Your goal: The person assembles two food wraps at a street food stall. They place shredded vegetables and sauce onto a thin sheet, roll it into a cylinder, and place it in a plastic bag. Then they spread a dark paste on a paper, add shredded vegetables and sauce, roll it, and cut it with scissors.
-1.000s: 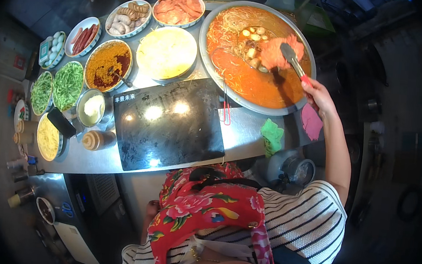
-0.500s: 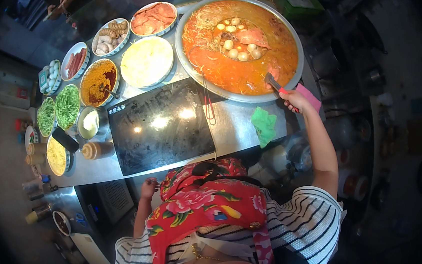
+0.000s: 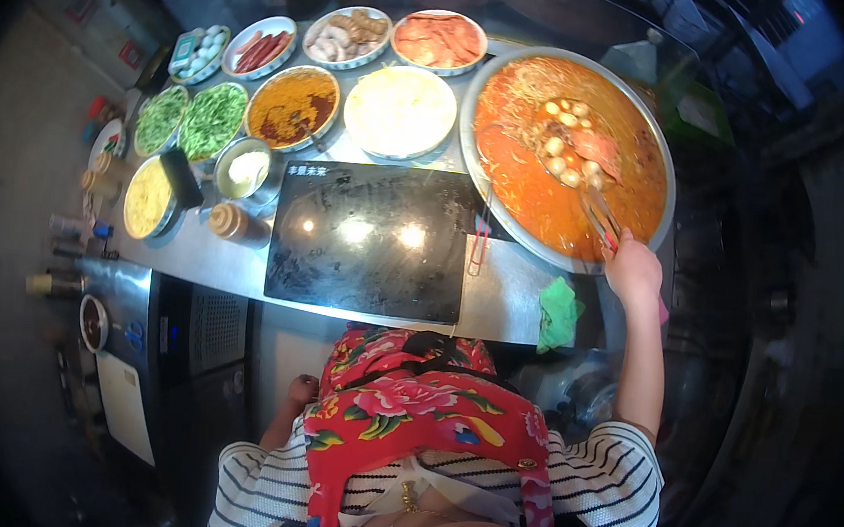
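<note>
Left hand [image 3: 303, 391] hangs on the near side of the black slab [image 3: 367, 259], open or closed I cannot tell. Right of the slab stands a broad pan [image 3: 468, 127] of red broth [image 3: 514, 191]; red-handled tongs [image 3: 606, 224] reach over it, gripped by the right hand [image 3: 634, 272].

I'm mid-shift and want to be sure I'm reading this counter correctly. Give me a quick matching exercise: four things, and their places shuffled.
Things
1. Tongs
2. Green cloth
3. Squeeze bottle
4. Red sausages

Places
A. On the counter, just left of the black panel
B. In a dish in the back row
C. Held in the right hand
D. Right of the black panel, near the counter's front edge

Pairs: 1-C, 2-D, 3-A, 4-B
</note>
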The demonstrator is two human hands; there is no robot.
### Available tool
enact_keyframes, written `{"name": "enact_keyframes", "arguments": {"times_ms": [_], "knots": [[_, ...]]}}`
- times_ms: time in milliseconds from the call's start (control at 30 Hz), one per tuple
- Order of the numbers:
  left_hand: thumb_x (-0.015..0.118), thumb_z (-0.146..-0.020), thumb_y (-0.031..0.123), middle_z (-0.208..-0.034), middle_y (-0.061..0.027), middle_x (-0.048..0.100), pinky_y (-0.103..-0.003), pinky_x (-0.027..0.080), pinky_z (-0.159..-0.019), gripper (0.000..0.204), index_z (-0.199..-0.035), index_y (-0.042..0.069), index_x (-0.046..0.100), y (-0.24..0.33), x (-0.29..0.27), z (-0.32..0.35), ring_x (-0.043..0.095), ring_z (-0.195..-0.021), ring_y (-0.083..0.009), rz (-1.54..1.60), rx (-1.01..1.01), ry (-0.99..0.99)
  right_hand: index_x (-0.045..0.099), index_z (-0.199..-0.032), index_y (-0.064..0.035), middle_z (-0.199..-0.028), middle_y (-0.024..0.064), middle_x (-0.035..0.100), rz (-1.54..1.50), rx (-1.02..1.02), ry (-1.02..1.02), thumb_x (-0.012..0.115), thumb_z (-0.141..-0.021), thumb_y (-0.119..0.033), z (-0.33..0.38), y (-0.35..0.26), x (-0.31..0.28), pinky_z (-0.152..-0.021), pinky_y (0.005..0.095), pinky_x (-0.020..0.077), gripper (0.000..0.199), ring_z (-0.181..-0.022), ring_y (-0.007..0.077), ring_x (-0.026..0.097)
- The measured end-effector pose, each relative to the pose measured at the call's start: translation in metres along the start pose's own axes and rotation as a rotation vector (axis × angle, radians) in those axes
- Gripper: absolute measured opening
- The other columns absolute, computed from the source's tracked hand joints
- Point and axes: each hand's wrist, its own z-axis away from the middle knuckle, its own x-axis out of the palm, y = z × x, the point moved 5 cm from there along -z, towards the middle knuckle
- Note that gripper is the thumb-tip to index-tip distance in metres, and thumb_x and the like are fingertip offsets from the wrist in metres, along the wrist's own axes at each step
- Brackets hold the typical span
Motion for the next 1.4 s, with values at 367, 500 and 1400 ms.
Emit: {"name": "enact_keyframes", "arguments": {"times_ms": [367,500,1400], "knots": [[0.055,-0.098,0.021,-0.076,-0.0059,0.065,-0.032,0.053,-0.059,0.023,-0.112,0.003,0.059,0.004,0.049,0.085,0.064,-0.065,-0.0163,0.51,0.112,0.116,0.06,-0.124,0.0021,-0.117,0.026,0.063,-0.291,-0.763,0.458,0.053,-0.095,-0.038,-0.147,-0.342,0.067,-0.088,0.0487,0.0515,0.05,-0.106,0.0402,0.063],[0.062,-0.089,0.022,-0.086,-0.0144,0.071,-0.041,0.054,-0.074,0.024,-0.104,0.004,0.065,-0.082,0.072,0.138,0.068,-0.079,-0.0303,0.418,0.077,0.438,0.049,-0.139,-0.0028,-0.118,0.0235,0.06,0.01,-0.716,0.562,0.061,-0.094,-0.042,-0.1,-0.362,0.042,-0.086,0.0489,0.0517,0.061,-0.108,0.0383,0.059],[0.061,-0.093,0.008,-0.089,-0.0088,0.066,-0.03,0.053,-0.073,0.022,-0.114,0.005,0.06,-0.414,-0.121,0.266,0.065,-0.08,-0.0166,1.258,0.077,0.982,0.069,-0.098,-0.0036,-0.085,0.0094,0.066,-0.361,-2.283,-0.997,0.062,-0.094,-0.011,0.8,-0.705,0.118,-0.071,0.0324,0.0509,0.011,-0.079,0.0211,0.065]]}}
